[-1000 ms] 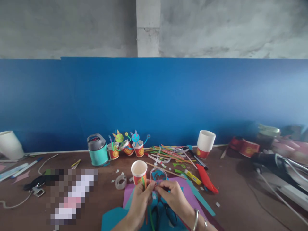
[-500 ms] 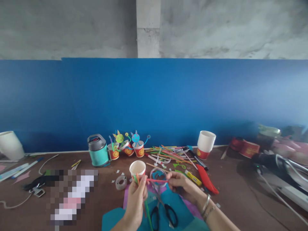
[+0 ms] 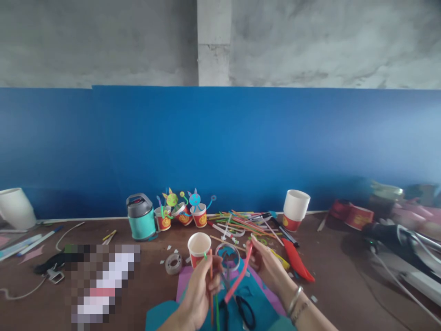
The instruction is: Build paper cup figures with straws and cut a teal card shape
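My left hand (image 3: 202, 285) is closed around an orange straw (image 3: 211, 294) and a green straw (image 3: 217, 310), both held roughly upright. In my right hand (image 3: 265, 259) a bent pink-red straw (image 3: 239, 280) is pinched near its top end, and its lower part hangs down toward the left. Below the hands, scissors (image 3: 245, 310) with black handles lie on blue paper (image 3: 263, 301). Just behind my left hand stands a red and white paper cup (image 3: 199, 243). A round clear tub (image 3: 228, 255) with blue scraps sits between the hands.
A tape roll (image 3: 173, 264) lies left of the cup. Decorated cups (image 3: 199, 216) and a teal flask (image 3: 141, 220) stand at the back. Many straws (image 3: 241, 223) are piled behind the tub. A red pouch-like object (image 3: 298, 259) and stacked cups (image 3: 296, 207) are at right.
The pink-red straw, stretched between both hands before, now hangs from my right hand only. My right hand has moved slightly right and turned. The orange and green straws stand more upright.
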A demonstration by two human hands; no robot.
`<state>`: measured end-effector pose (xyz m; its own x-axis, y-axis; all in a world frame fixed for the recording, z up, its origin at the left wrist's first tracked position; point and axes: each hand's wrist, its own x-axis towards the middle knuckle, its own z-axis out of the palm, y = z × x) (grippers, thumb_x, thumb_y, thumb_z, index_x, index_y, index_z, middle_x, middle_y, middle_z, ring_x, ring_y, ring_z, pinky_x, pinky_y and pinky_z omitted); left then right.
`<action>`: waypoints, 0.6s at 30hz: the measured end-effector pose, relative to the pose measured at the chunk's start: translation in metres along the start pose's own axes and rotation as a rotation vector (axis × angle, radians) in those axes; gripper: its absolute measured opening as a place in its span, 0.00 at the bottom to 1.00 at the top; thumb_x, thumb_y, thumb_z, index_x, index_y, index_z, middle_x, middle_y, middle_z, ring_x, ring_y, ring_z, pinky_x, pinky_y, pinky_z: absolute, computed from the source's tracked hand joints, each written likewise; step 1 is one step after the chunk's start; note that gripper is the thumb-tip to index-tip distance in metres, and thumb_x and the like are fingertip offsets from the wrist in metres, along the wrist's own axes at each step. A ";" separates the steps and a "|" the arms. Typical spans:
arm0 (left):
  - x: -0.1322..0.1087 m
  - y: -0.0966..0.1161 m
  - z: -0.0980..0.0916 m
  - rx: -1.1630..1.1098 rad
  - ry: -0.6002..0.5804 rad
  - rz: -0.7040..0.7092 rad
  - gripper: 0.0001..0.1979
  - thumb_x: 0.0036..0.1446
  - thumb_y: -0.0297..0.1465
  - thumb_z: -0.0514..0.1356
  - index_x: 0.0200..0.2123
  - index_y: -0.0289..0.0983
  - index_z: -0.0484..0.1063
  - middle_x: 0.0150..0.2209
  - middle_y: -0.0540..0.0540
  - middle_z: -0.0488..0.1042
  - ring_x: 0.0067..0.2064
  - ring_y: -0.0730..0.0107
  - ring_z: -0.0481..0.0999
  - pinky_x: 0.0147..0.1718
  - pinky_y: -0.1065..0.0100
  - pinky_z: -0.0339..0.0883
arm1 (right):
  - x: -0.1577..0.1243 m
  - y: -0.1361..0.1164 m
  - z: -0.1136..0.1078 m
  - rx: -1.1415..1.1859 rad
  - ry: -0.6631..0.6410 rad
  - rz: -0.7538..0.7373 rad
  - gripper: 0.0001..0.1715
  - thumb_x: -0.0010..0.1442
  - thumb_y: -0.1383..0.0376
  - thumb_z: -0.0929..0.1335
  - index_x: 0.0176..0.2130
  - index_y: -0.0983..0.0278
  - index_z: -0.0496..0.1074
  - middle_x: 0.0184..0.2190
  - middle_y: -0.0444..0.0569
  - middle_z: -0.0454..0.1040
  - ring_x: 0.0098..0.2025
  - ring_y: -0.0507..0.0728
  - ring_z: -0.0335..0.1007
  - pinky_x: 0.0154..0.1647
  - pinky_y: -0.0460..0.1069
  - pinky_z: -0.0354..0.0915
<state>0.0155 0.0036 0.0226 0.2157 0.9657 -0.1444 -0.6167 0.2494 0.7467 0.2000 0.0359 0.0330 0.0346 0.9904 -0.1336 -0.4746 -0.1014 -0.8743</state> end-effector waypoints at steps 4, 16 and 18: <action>-0.002 -0.004 0.005 0.011 -0.001 -0.074 0.17 0.42 0.41 0.71 0.27 0.34 0.74 0.24 0.49 0.73 0.21 0.78 0.64 0.22 0.74 0.55 | -0.015 0.011 0.016 -0.389 -0.166 -0.089 0.27 0.52 0.44 0.68 0.23 0.65 0.72 0.15 0.40 0.62 0.18 0.48 0.52 0.19 0.45 0.49; -0.002 -0.014 0.004 0.176 -0.087 -0.182 0.20 0.40 0.48 0.69 0.22 0.39 0.70 0.16 0.54 0.64 0.17 0.77 0.58 0.18 0.73 0.48 | -0.037 0.021 0.027 -1.218 -0.261 -0.620 0.19 0.67 0.59 0.56 0.29 0.61 0.66 0.29 0.47 0.69 0.29 0.54 0.64 0.30 0.47 0.55; -0.001 -0.013 0.004 0.179 -0.121 -0.180 0.21 0.42 0.48 0.68 0.22 0.38 0.68 0.17 0.55 0.62 0.17 0.80 0.53 0.18 0.73 0.42 | -0.036 0.023 0.026 -1.232 -0.250 -0.624 0.20 0.67 0.58 0.57 0.27 0.62 0.64 0.27 0.46 0.68 0.27 0.53 0.62 0.28 0.48 0.53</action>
<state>0.0264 -0.0006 0.0155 0.4049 0.8889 -0.2144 -0.4194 0.3889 0.8203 0.1653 0.0004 0.0296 -0.2659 0.8793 0.3951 0.6312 0.4686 -0.6181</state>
